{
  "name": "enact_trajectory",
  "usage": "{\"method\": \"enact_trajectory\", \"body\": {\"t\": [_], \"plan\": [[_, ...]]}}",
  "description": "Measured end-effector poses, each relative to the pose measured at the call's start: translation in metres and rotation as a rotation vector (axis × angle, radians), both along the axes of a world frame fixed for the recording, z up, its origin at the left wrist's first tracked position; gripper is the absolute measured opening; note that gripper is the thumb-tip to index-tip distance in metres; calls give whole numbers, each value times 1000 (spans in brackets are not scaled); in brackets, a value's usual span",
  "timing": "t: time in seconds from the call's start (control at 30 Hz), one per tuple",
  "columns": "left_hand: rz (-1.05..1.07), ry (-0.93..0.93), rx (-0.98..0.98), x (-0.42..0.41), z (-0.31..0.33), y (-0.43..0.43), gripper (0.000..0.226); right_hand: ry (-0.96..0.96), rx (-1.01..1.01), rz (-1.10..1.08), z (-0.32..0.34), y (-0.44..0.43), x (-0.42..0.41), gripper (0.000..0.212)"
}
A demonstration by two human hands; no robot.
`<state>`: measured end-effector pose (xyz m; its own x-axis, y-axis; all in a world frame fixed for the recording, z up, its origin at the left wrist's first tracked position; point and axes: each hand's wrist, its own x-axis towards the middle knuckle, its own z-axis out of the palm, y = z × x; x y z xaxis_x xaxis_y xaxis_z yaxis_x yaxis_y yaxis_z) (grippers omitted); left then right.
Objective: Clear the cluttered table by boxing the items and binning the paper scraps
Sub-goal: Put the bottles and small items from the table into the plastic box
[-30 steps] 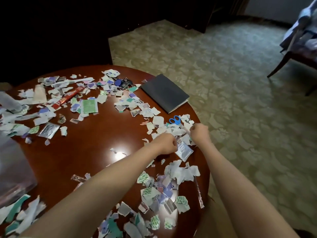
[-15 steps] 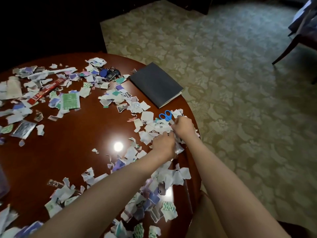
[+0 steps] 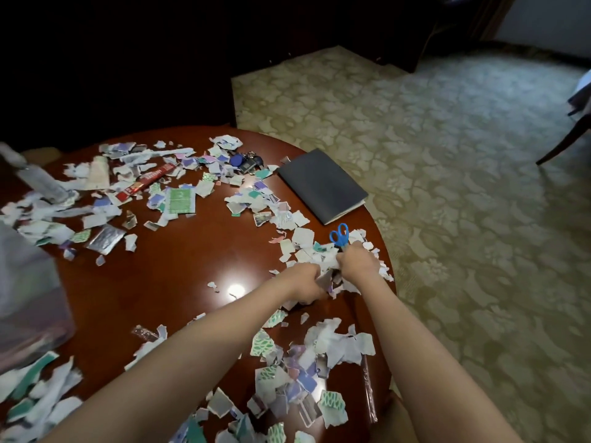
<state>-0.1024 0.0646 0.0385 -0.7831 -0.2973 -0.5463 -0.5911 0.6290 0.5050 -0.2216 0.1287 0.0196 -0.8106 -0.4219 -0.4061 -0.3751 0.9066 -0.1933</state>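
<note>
Torn paper scraps (image 3: pixel 335 350) litter the round dark-red wooden table (image 3: pixel 179 270). At the table's right edge my left hand (image 3: pixel 303 282) and my right hand (image 3: pixel 359 263) curl around one bunch of scraps (image 3: pixel 327 266) gathered between them. Blue-handled scissors (image 3: pixel 339 235) lie just beyond my right hand, their blades hidden under scraps. A dark grey notebook (image 3: pixel 321 184) lies further back. A bunch of keys with a blue tag (image 3: pixel 246 161) and a red sachet (image 3: pixel 148 180) sit among the far scraps.
A clear plastic bag (image 3: pixel 28 282) stands at the table's left edge. A silver foil packet (image 3: pixel 107 239) and a green-printed packet (image 3: pixel 177 199) lie on the left half. Patterned carpet (image 3: pixel 447 219) spreads to the right, with a chair leg (image 3: pixel 563 145) at the far right.
Both hands have drawn together at the right edge, raking scraps into one bunch between them. The view has shifted, so the bag at the left shows again.
</note>
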Motion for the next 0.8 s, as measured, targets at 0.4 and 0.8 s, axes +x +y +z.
{"method": "enact_trajectory", "body": {"t": [0.4,0.8], "plan": [[185,112,-4,54,45,-34,33,216,-194,54,44,-22,40,30],[332,178,-59,128,73,-72,32,237,-337,141,68,-60,96,27]]}}
